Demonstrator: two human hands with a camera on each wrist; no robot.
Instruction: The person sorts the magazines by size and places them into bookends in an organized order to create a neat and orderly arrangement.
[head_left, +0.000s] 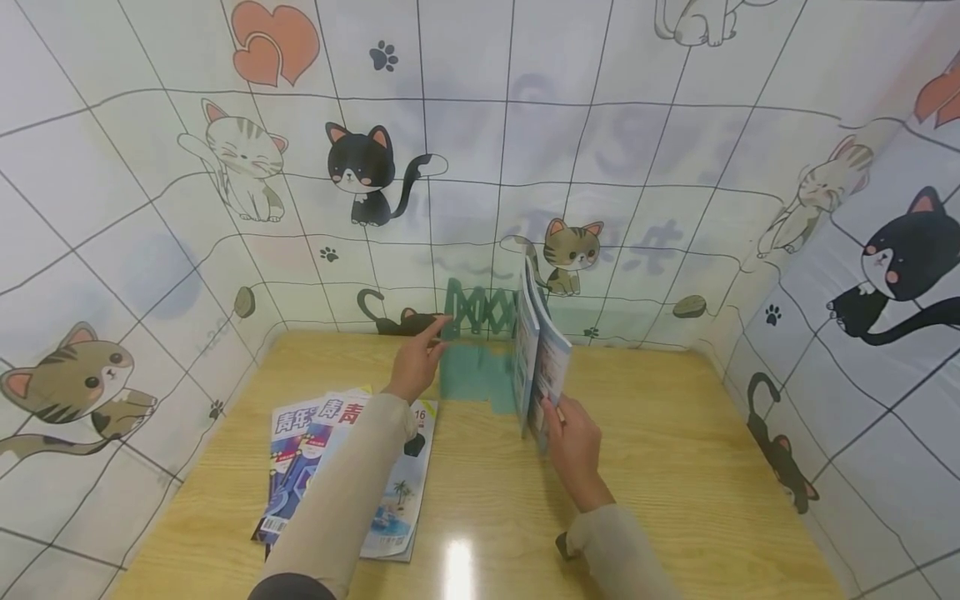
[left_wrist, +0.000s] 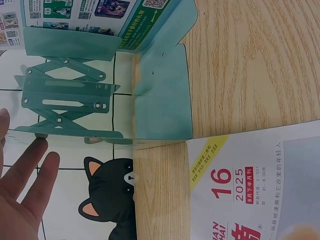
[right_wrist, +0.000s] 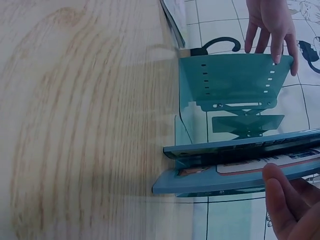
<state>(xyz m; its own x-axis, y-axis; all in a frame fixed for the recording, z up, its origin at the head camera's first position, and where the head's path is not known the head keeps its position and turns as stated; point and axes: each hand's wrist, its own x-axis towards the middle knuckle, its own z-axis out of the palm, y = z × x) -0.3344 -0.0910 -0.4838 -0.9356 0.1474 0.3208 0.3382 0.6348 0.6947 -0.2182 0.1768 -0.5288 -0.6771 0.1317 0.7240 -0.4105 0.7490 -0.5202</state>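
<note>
A green expandable book rack (head_left: 468,375) with a crisscross back stands on the table against the wall. At its left end plate (right_wrist: 232,75) is my left hand (head_left: 415,367), its fairly straight fingers touching the plate's edge. Magazines (head_left: 527,358) stand upright at the rack's right end, slightly fanned apart. My right hand (head_left: 577,446) pinches the near edge of the rightmost magazine (head_left: 553,358) between thumb and fingers. In the right wrist view, the fingertips (right_wrist: 274,175) lie against its cover, and part of the hand is cut off by the frame.
Several magazines (head_left: 390,508) lie in an overlapping pile on the left of the wooden table (head_left: 660,467), partly under the left forearm. A cat-printed cloth wall (head_left: 480,200) encloses the table at the back and both sides.
</note>
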